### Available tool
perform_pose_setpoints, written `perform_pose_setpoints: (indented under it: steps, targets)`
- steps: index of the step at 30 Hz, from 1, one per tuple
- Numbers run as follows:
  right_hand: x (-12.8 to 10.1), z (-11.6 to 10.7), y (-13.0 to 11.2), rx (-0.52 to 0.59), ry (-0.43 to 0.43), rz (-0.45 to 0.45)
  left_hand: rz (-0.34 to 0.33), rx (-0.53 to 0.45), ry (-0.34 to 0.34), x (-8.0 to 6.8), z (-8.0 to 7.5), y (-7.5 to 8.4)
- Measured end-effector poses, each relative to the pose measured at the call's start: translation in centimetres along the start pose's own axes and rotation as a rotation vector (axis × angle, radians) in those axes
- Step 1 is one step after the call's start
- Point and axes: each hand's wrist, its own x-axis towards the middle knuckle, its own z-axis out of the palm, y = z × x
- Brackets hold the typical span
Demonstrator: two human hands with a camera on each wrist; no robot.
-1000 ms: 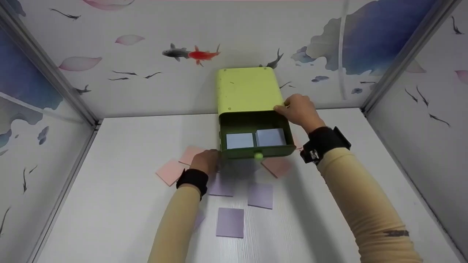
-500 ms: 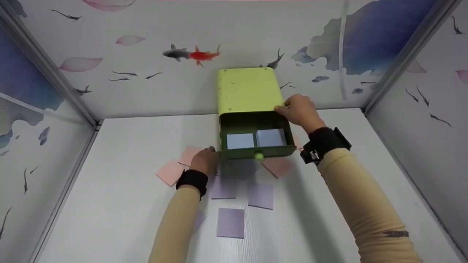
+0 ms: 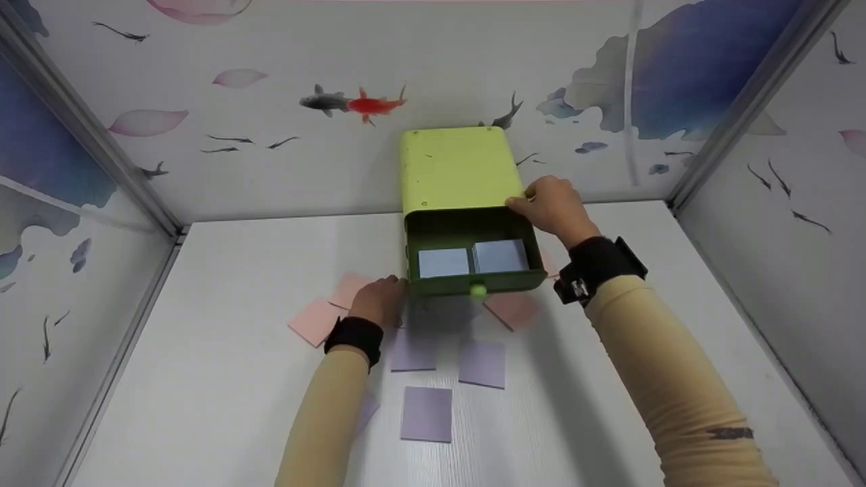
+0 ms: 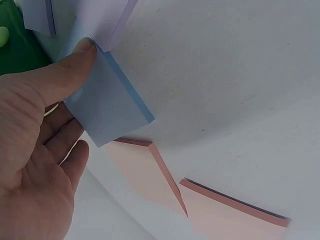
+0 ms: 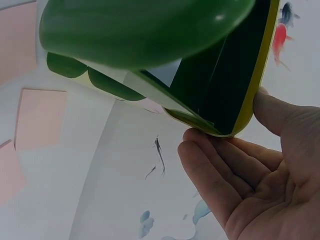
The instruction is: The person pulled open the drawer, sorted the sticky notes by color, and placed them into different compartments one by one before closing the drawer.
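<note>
A yellow-green drawer box (image 3: 460, 169) stands against the back wall, its dark green drawer (image 3: 440, 285) pulled out. Two pale blue sticky-note pads lie inside, one on the left (image 3: 443, 262) and one on the right (image 3: 499, 256). My right hand (image 3: 556, 208) grips the box's front right corner, thumb on top and fingers along the side. Left of the drawer, my left hand (image 3: 379, 301) pinches a blue sticky-note pad (image 4: 110, 107), thumb over it and fingers beneath. That pad overlaps a purple pad (image 4: 102, 22) in the left wrist view and is hidden in the head view.
Purple pads (image 3: 426, 414) lie on the white table (image 3: 223, 379) in front of the drawer. Pink pads lie on both sides, such as one at left (image 3: 316, 321) and one at right (image 3: 512, 310). Patterned walls (image 3: 270, 176) enclose the back and sides.
The purple pad beside my left hand has shifted slightly to the right and nearer. My left hand has barely moved; my right hand and the box stay in place.
</note>
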Motion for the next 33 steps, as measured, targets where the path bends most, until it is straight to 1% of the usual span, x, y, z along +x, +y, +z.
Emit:
perform_pose_setpoints:
  steps: [2,5,11,15,20,23,27,30,33]
  targets:
    - [0.0,0.0,0.0,0.002,-0.003,0.008,-0.01,0.016,0.041,-0.7,-0.3,0.5]
    - [0.0,-0.2,-0.1,0.013,-0.013,0.024,-0.019,0.043,0.094,-1.0,-0.3,0.8]
    - [0.0,-0.2,0.1,0.012,-0.009,0.039,-0.013,0.04,0.128,-0.9,-0.2,0.8]
    - [0.0,-0.1,0.0,0.025,-0.012,0.036,-0.021,0.005,0.141,-0.9,-0.4,0.6]
    - [0.1,-0.2,-0.2,0.037,-0.026,0.044,-0.023,-0.042,0.168,-0.9,-1.0,0.2]
    - [0.0,-0.3,-0.2,0.034,-0.027,0.05,-0.014,-0.089,0.202,-1.0,-1.5,-0.1]
    - [0.0,-0.3,-0.3,0.006,-0.008,0.028,0.012,-0.135,0.251,-1.3,-2.0,-0.6]
    - [0.0,-0.2,-0.3,-0.006,0.003,0.016,0.015,-0.163,0.248,-1.5,-2.5,-0.8]
    - [0.0,-0.1,-0.3,0.0,0.004,0.025,0.005,-0.191,0.225,-1.7,-2.9,-1.0]
